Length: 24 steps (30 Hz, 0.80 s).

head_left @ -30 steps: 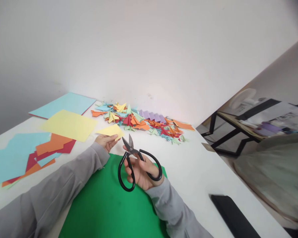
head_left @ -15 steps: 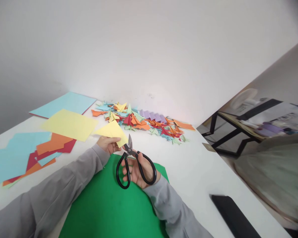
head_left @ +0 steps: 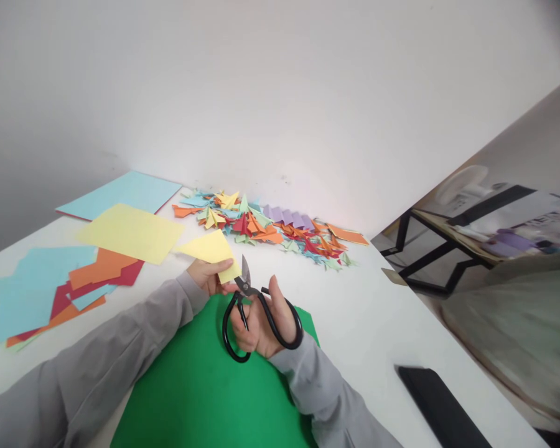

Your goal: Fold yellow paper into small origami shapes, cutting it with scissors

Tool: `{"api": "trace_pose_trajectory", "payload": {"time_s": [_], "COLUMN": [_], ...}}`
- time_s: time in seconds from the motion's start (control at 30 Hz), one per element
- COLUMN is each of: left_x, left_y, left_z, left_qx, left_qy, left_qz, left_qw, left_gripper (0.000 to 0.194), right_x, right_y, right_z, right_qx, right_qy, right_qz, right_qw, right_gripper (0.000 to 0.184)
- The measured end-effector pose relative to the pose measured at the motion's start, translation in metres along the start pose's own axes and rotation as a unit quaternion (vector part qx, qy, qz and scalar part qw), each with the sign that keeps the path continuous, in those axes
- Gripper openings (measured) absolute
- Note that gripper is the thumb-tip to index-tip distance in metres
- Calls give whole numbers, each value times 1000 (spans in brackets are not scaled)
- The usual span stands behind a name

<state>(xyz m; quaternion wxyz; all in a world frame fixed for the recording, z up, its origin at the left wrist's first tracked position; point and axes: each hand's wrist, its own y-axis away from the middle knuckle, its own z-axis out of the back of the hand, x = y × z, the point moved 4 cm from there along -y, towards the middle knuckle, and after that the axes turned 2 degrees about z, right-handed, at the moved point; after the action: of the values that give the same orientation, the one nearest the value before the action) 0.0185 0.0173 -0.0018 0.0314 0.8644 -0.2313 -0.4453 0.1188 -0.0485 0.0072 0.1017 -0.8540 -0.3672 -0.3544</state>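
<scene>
Between the thumb and fingers of my left hand (head_left: pixel 209 275) is a piece of yellow paper (head_left: pixel 211 246), held above the table. My right hand (head_left: pixel 264 323) has its fingers through the black handles of a pair of scissors (head_left: pixel 246 287). The scissor blades are apart and point up and away from me, right beside the paper's right corner. Whether a blade touches the paper I cannot tell. Below both hands lies a green sheet (head_left: pixel 205 379).
Folded paper planes (head_left: pixel 256 227) in several colours lie along the wall. Left are a large yellow sheet (head_left: pixel 133 233), a light blue sheet (head_left: pixel 121 194) and overlapping blue, orange and red pieces (head_left: pixel 37 280). A black flat object (head_left: pixel 441 404) lies on the white table (head_left: pixel 354 323) at right.
The scissors have tilted and shifted slightly right and down, and my right thumb now stands up more. The yellow paper has moved slightly down and turned a little.
</scene>
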Motion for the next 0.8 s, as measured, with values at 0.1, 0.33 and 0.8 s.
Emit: {"api": "trace_pose_trajectory", "payload": {"time_s": [0.1,0.33,0.8], "left_x": [-3,-7,-9], "left_y": [0,1,5], "left_z": [3,2,-2], "left_qx": [-5,-1,7], "left_qy": [-40,-81,-76], "left_qz": [-15,7,31], "left_qw": [999,997,997], "left_gripper": [13,12,16], "right_x": [4,2,6], "right_y": [2,2,3], "right_z": [-2,1,1], "right_qx": [12,-27,-75], "right_qy": [8,26,66], "right_qz": [-6,-17,20], "right_qw": [1000,999,995], "right_gripper": [75,68,53]}}
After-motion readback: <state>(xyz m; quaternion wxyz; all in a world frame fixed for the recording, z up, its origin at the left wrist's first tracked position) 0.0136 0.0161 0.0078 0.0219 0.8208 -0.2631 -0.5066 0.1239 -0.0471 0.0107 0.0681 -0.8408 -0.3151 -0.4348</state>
